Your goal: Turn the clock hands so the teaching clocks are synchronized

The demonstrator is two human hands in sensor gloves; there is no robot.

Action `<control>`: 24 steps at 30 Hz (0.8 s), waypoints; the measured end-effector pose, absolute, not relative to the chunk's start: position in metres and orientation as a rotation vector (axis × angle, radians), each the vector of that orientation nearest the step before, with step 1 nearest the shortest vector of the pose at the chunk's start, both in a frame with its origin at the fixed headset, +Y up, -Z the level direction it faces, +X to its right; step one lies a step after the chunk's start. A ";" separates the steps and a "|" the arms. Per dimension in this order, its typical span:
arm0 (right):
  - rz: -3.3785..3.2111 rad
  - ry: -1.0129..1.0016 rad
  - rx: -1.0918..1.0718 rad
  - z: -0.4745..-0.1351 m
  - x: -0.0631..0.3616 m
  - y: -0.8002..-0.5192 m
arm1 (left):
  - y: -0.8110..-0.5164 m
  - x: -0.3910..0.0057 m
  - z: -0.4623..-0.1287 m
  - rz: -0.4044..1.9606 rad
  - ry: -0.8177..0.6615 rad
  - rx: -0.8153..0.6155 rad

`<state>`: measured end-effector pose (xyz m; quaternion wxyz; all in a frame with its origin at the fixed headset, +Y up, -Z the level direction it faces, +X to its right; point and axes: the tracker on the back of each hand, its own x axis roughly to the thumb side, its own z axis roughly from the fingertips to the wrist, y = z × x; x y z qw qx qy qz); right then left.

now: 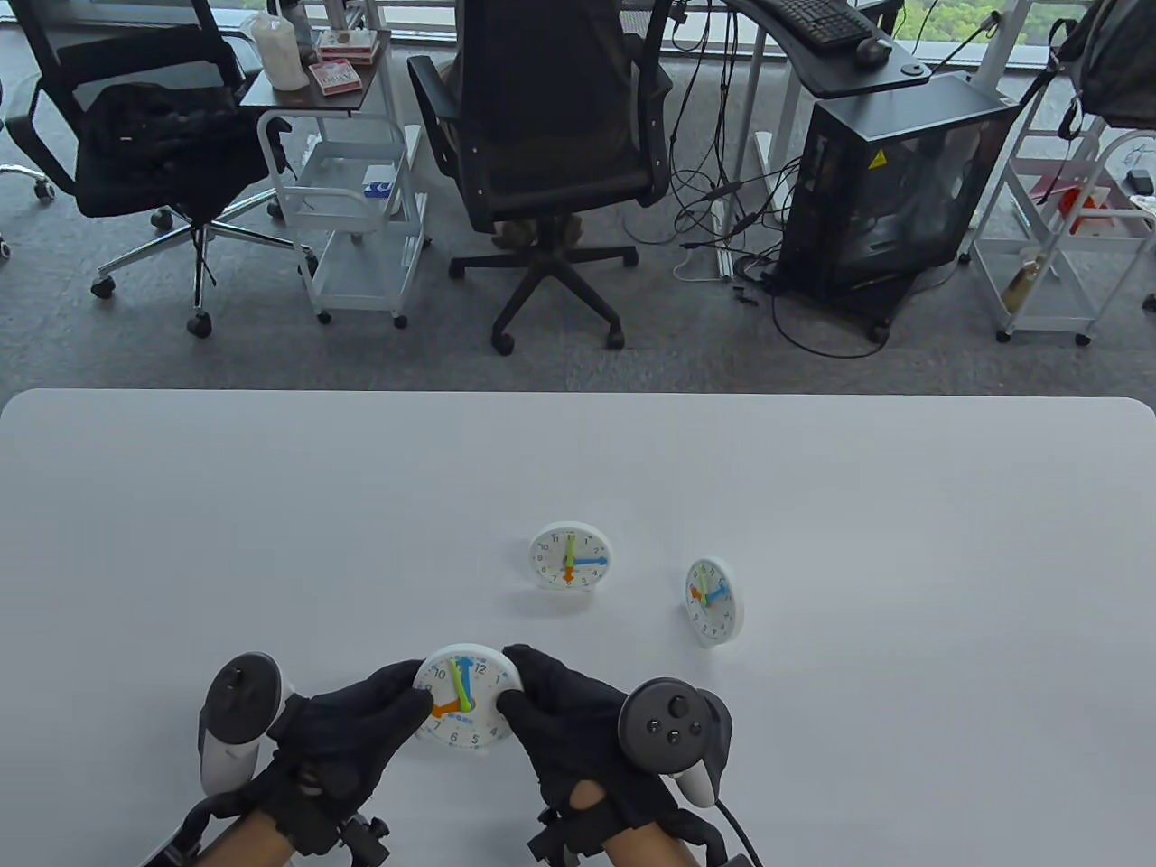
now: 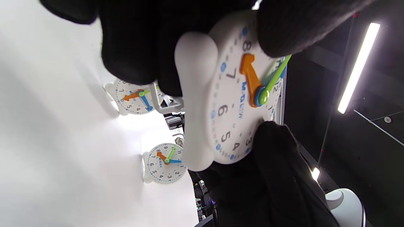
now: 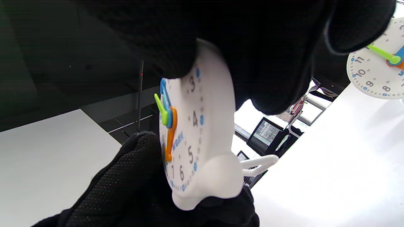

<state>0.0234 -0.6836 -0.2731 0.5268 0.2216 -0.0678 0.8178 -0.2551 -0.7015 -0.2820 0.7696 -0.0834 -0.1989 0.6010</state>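
Steadying its hands for turning, the near clock (image 1: 465, 700) is gripped at both rims by left hand (image 1: 348, 736) and right hand (image 1: 578, 731).

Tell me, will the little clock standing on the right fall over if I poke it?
Probably, yes. The right clock stands upright on a small base, thin and edge-on, so a poke on its face would likely tip it. It looks like light plastic, so it may also slide on the smooth table. Being plastic, it likely wouldn't break.
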 end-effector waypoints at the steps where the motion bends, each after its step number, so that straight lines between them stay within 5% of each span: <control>1: 1.954 -0.151 0.532 -0.273 0.023 -0.684 | -0.702 -0.255 -0.282 1.294 -0.424 -0.177; 24: 2.004 -0.132 0.550 -0.272 0.021 -0.683 | -0.704 -0.254 -0.282 1.260 -0.408 -0.227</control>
